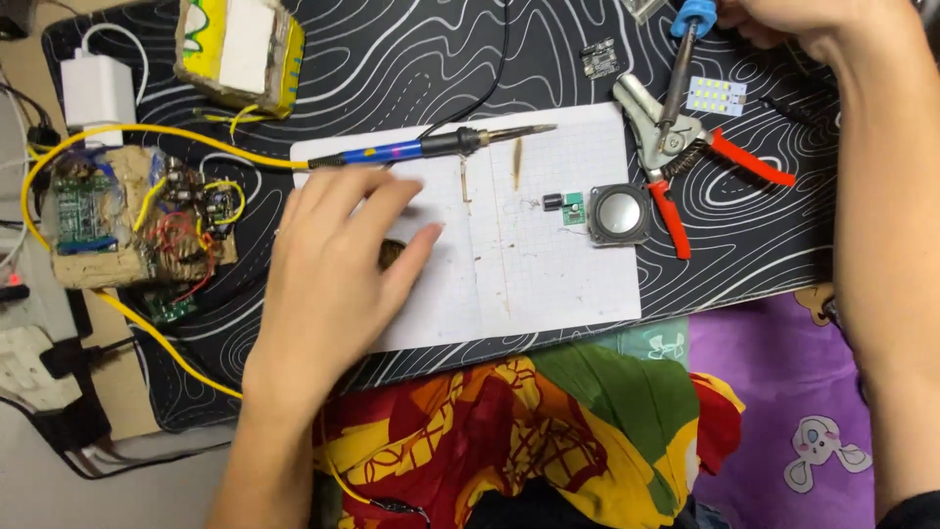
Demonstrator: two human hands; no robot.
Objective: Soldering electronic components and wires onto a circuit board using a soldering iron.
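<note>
My left hand (338,260) lies open and flat on the paper (548,274), just below the soldering iron (431,149), which lies sideways, tip pointing right. My right hand (783,20) grips a screwdriver (682,59).

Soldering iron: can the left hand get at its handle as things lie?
Probably yes. The left hand rests open on the white sheet just below the soldering iron, fingertips close to the blue handle. Nothing lies between them; only its yellow cord trails off left.
</note>
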